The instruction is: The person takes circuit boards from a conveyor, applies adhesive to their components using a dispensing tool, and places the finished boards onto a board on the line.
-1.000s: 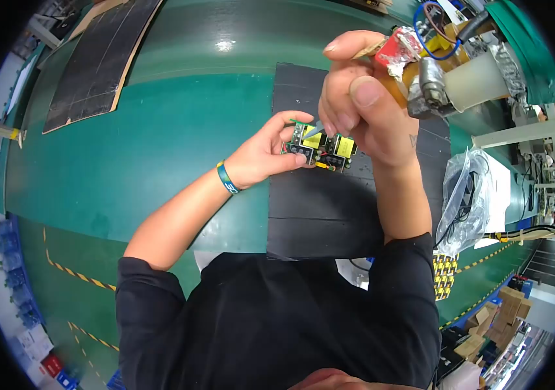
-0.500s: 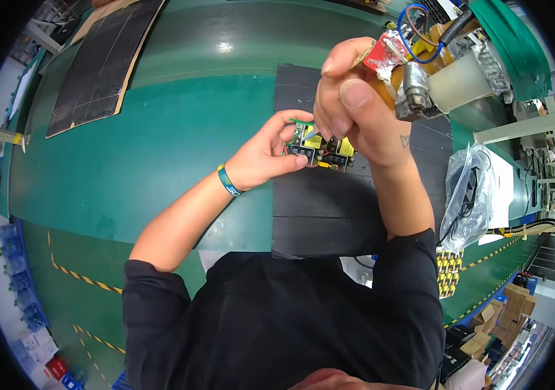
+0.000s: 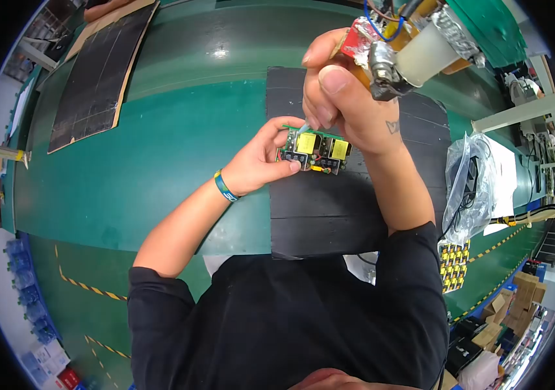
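A green circuit board [image 3: 316, 151] with yellow transformers and dark parts is held over a black mat [image 3: 323, 214]. My left hand [image 3: 261, 159] grips its left end, thumb on the near edge. Above the board, my right hand [image 3: 349, 97] is closed round a glue-gun-like tool [image 3: 414, 62] with a red block, a metal clamp, a whitish cylinder and green tape. The tool's pale tip [image 3: 304, 129] points down at the board's upper left part; whether it touches cannot be made out.
A black-faced cardboard sheet [image 3: 102, 78] lies at the upper left of the green table [image 3: 160, 162]. To the right are a clear plastic bag [image 3: 464, 188] with a cable, white paper [image 3: 501, 175] and a tray of yellow-topped parts [image 3: 453, 266]. Another person's arm [image 3: 102, 9] shows at the top left.
My right hand and the tool have shifted left and slightly up, uncovering more of the board's right half. The tip has moved left along the board. My left hand still grips the board.
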Demonstrator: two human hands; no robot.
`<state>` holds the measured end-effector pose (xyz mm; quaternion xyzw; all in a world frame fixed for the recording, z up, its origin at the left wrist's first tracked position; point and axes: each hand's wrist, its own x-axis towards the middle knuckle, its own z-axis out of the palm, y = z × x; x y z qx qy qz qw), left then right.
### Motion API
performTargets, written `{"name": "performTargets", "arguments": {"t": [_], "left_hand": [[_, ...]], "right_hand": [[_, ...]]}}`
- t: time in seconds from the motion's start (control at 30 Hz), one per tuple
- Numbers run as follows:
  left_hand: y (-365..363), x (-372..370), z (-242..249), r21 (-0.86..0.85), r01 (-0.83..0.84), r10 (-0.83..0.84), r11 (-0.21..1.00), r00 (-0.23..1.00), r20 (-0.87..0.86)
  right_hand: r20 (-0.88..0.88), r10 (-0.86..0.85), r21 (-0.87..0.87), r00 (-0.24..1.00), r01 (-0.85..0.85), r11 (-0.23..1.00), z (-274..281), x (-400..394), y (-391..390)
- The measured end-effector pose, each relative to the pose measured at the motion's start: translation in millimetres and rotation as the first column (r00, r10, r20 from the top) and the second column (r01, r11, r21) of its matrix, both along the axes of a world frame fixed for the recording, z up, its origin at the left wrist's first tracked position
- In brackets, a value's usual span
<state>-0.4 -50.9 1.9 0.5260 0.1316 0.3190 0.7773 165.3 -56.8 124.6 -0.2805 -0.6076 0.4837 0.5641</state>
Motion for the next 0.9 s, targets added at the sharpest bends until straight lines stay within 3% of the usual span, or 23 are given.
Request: {"name": "performTargets", "arguments": {"t": [0.2, 0.43, 0.53, 0.9], "left_hand": [[-1, 2, -1, -0.014, 0.007, -0.007, 1.000, 1.000, 0.016], [1, 2, -2, -0.013, -0.045, 0.044, 0.999, 0.997, -0.070], [4, 0, -1, -0.208, -0.063, 0.069, 0.976, 0.997, 0.020], [3, -4, 3, -0.285, -0.007, 0.040, 0.959, 0.993, 0.110]], "right_hand": [[0.102, 0.011, 0.081, 0.995, -0.020, 0.997, 4, 4, 4], [0.037, 0.005, 0.054, 0.999, -0.007, 0.999, 8, 10, 4], [0.017, 0.015, 0.062, 1.000, -0.016, 0.998, 10, 11, 7], [0.013, -0.031, 0.066, 0.999, 0.030, 0.997, 5, 12, 5]]}}
